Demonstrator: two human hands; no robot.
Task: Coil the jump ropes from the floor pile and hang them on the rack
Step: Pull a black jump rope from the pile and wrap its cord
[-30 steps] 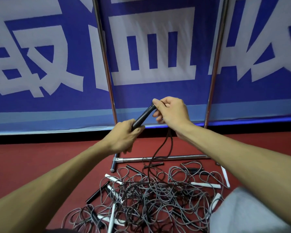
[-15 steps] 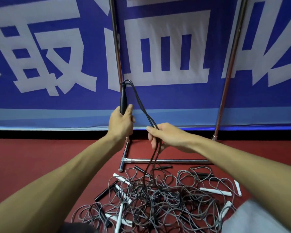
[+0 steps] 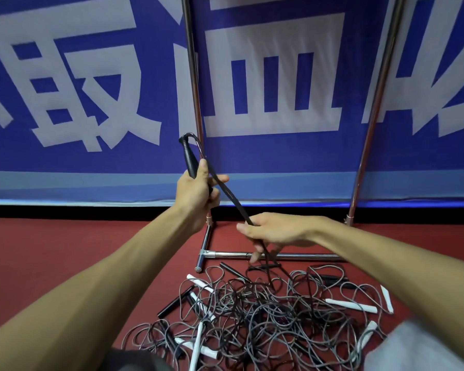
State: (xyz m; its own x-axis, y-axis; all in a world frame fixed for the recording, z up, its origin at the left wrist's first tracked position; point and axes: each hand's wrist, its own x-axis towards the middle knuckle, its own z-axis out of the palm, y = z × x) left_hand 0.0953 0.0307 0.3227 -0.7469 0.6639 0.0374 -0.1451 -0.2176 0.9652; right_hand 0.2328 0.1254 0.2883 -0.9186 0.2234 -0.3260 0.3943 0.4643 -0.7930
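Head view, looking down and forward over both forearms.

Left hand (image 3: 196,188): raised in front of the rack's left post (image 3: 194,89). It grips a black jump-rope handle (image 3: 189,156), which stands nearly upright with its top tilted slightly left. Its fingers (image 3: 214,195) are curled round the lower part of the handle and the thumb lies up along it. One finger sticks out to the right under the cord.

Cord (image 3: 231,199): dark. It leaves the top of the handle, bends sharply over and runs taut, down and to the right, into the right hand. It looks like two strands side by side, but I cannot tell for certain.

Right hand (image 3: 273,231): lower than the left, palm down, above the rack's base bar (image 3: 225,254). Its fingers (image 3: 255,254) are closed round the cord. Below the hand the cord drops into the pile.

Pile of jump ropes (image 3: 252,311): on the red floor (image 3: 65,250), just in front of the base bar. It is a tangle of grey and dark loops, with white handles (image 3: 351,305) and black handles (image 3: 174,301) sticking out at the edges.

Rack: two chrome uprights, the right post (image 3: 373,116) leaning in the wide-angle view. The top rail is out of view.

Behind the rack hangs a blue banner (image 3: 91,76) with large white characters. Grey cloth (image 3: 413,349) shows at the lower right corner.
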